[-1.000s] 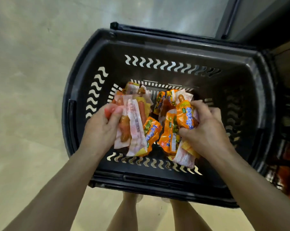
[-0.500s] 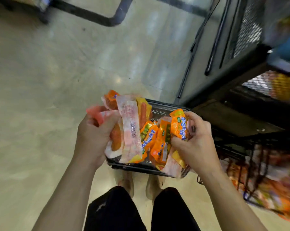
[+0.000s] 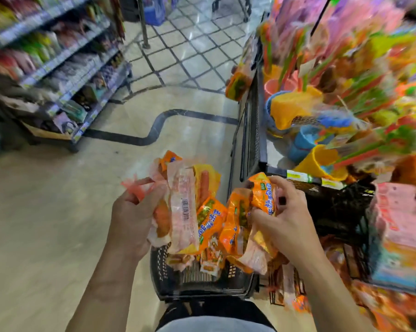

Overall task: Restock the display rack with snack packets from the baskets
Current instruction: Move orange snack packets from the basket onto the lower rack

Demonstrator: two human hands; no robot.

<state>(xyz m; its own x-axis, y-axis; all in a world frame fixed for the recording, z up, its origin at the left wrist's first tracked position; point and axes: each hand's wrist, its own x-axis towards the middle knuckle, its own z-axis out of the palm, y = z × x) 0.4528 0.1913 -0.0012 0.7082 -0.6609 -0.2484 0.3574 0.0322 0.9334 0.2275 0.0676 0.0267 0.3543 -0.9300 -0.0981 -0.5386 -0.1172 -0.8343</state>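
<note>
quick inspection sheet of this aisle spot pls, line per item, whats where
surface: beige shop floor with a dark curved band; no table seen
job's things: black basket below the hands, loose snack packets inside; mesh display rack to the right
clutter: blurred coloured cups and hanging packs on the rack
grippers: left hand grips a pink and orange bundle; right hand grips orange packets
cables: nothing seen
surroundings: stocked shelves on the left, heavily motion-blurred
</note>
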